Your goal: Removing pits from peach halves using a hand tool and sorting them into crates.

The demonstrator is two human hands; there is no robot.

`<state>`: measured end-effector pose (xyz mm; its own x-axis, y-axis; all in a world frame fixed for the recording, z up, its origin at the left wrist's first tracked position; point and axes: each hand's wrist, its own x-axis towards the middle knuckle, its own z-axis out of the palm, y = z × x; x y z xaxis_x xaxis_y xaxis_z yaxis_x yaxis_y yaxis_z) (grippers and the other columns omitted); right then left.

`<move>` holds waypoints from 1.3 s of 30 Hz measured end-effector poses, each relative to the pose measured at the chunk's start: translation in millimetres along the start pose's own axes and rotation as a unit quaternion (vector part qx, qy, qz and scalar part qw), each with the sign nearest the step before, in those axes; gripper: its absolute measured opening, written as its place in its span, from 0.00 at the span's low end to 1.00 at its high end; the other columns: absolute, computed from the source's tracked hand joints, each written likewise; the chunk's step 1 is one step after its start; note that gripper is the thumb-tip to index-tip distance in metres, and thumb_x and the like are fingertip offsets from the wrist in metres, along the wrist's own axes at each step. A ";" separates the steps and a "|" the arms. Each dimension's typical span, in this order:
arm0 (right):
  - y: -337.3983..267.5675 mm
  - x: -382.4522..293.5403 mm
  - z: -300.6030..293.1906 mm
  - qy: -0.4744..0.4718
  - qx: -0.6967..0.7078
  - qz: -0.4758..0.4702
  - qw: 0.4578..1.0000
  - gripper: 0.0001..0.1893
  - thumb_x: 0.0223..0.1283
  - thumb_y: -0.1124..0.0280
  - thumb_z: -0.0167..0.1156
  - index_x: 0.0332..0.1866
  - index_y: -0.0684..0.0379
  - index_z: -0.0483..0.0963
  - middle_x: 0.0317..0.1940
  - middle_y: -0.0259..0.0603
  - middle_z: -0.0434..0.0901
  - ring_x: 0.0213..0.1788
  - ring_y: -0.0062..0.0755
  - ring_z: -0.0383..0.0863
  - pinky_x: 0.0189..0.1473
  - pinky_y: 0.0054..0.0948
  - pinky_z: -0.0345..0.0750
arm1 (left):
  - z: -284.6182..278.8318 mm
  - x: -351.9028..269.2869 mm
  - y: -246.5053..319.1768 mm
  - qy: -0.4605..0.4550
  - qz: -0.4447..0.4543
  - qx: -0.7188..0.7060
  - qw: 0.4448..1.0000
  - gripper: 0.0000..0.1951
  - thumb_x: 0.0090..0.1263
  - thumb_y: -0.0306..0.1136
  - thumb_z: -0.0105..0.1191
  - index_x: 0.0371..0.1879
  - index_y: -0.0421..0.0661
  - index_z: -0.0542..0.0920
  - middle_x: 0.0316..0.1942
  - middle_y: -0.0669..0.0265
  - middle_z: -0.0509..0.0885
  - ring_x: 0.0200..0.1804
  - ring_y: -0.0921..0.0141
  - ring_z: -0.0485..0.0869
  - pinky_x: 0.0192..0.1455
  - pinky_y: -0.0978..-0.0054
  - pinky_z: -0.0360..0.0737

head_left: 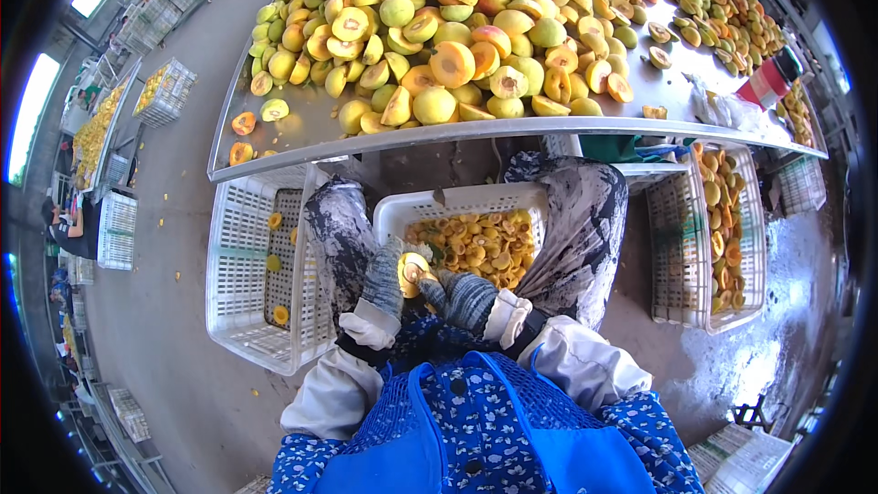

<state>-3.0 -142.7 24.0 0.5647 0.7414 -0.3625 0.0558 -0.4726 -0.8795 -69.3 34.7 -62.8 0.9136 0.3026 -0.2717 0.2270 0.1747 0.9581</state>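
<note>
My left hand (386, 281), in a grey knitted glove, holds a halved yellow stone fruit (412, 273) with its cut face showing. The gloved fingers of my right hand (463, 298) press against the same fruit from the right; whether a tool is in that hand is hidden. Both hands are over my lap, at the near edge of a white plastic crate (466, 199) between my knees. Small cut fruit pieces (480, 240) fill the bottom of this crate. Beyond it, a large heap of halved stone fruit (439, 34) lies on a metal table (309, 134).
A white crate (257, 274) with a few fruit halves stands at left; another crate (679, 261) holds many at right. The table's metal edge (480, 132) crosses ahead, with a red bottle (768, 79) and plastic bag (720, 106) on the right. A co-worker (72, 226) is far left.
</note>
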 end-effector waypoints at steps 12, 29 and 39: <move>43.3 24.1 14.7 -0.163 0.347 -0.010 0.923 0.22 0.62 0.50 0.44 0.43 0.59 0.73 0.24 0.43 0.78 0.25 0.37 0.77 0.30 0.31 0.73 | 17.6 18.3 62.5 -0.125 -0.001 0.315 0.941 0.12 0.67 0.34 0.40 0.39 0.38 0.74 0.31 0.57 0.79 0.34 0.67 0.78 0.36 0.73 0.74; 25.9 -12.7 2.6 0.208 -0.765 -0.511 0.334 0.16 0.62 0.67 0.49 0.51 0.65 0.66 0.39 0.44 0.75 0.42 0.31 0.76 0.37 0.21 0.76 | 50.6 -29.6 101.6 0.023 0.146 0.099 0.984 0.13 0.64 0.37 0.50 0.33 0.38 0.80 0.26 0.65 0.83 0.30 0.75 0.79 0.36 0.76 0.76; 34.3 -9.0 38.1 0.266 -0.535 -0.484 0.640 0.18 0.60 0.65 0.46 0.48 0.68 0.69 0.39 0.54 0.76 0.27 0.37 0.76 0.29 0.24 0.72 | 54.5 -32.6 106.0 0.005 0.070 -0.070 0.995 0.20 0.68 0.44 0.42 0.21 0.42 0.79 0.19 0.69 0.80 0.19 0.78 0.75 0.19 0.82 0.69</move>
<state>-37.5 -147.4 -14.6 0.0229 0.8008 0.5985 0.9622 -0.1801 0.2042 -56.7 -7.7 52.6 0.9294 0.3423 -0.1376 0.0473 0.2594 0.9646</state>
